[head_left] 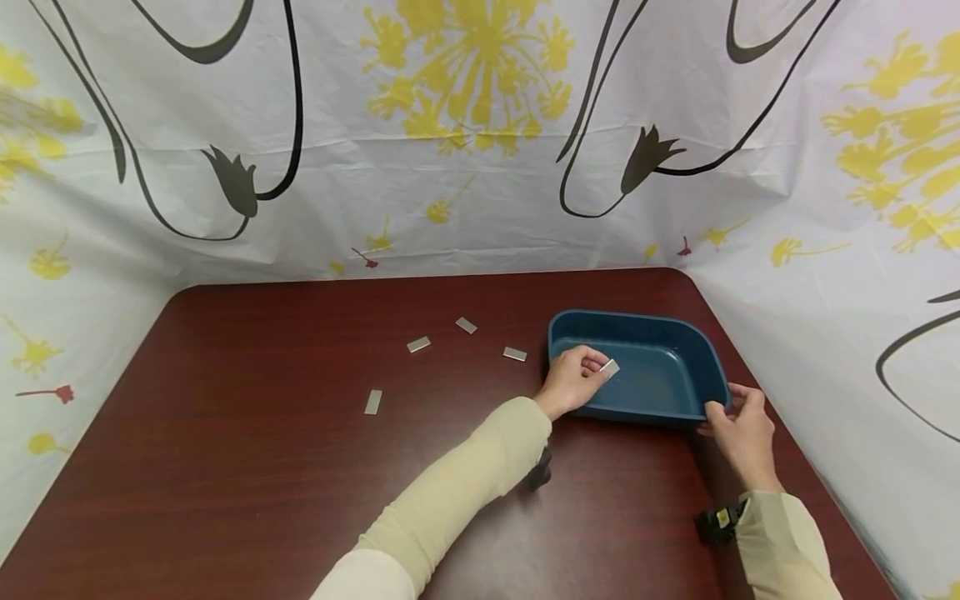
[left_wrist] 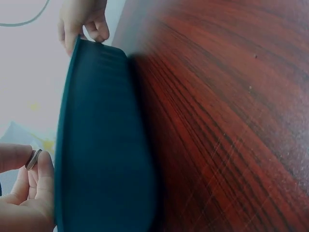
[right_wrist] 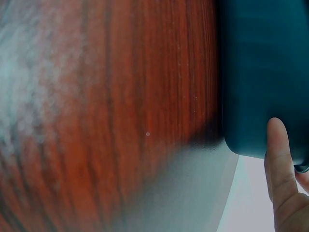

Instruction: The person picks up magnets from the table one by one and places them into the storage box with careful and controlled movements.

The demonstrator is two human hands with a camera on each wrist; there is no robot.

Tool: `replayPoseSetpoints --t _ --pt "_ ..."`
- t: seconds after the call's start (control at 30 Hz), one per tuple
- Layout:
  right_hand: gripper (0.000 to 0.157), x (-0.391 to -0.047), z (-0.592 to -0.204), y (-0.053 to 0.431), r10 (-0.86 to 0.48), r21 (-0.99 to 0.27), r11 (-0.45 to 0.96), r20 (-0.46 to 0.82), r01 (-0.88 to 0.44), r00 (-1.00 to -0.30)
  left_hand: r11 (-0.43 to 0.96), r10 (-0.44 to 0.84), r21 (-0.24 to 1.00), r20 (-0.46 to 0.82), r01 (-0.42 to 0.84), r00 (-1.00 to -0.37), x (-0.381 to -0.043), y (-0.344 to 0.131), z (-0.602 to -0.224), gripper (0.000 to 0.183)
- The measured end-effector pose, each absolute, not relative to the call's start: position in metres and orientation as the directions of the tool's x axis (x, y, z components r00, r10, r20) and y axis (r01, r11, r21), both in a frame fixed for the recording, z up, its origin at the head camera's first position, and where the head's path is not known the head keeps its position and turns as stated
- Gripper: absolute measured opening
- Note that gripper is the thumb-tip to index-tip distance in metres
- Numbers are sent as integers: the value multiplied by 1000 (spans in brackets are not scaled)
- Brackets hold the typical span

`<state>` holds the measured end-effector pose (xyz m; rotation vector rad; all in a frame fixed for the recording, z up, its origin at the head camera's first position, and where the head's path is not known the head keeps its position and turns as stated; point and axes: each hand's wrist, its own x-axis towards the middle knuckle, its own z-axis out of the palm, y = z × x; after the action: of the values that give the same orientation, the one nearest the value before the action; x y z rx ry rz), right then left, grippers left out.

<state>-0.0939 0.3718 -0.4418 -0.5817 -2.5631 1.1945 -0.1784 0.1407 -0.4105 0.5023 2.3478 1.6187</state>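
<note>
Tray [head_left: 651, 379] partly behind left fingers [head_left: 592, 354]

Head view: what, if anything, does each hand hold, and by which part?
The left hand pinches a small silvery rectangular plate near one end; the right hand grips the dark blue tray by its near right corner.

Bright, even light whitens the cloth [head_left: 480, 229] in my head view and leaves a pale sheen low on the table [head_left: 225, 458], a soft shadow darkening the tray's [head_left: 660, 371] near edge. My left wrist feed washes out the cloth and dims the tray's side; glare (milky, on my screen) bleaches the right wrist feed's left edge, where table grain blurs.
</note>
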Motion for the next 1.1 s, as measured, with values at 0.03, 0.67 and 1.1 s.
replayPoseSetpoints --t 0.03,0.67,1.1 --pt "48 -93 -442 372 457 -774 583 61 247 -887 329 408 935 -15 132 -913 -179 141 -411 15" --pt "48 -91 -442 372 438 -770 596 77 226 -895 415 380 900 -36 136 -924 -187 153 -411 16" --pt "48 -90 -440 374 428 -767 603 82 217 -900 478 355 874 -102 87 -929 -189 164 -413 13"
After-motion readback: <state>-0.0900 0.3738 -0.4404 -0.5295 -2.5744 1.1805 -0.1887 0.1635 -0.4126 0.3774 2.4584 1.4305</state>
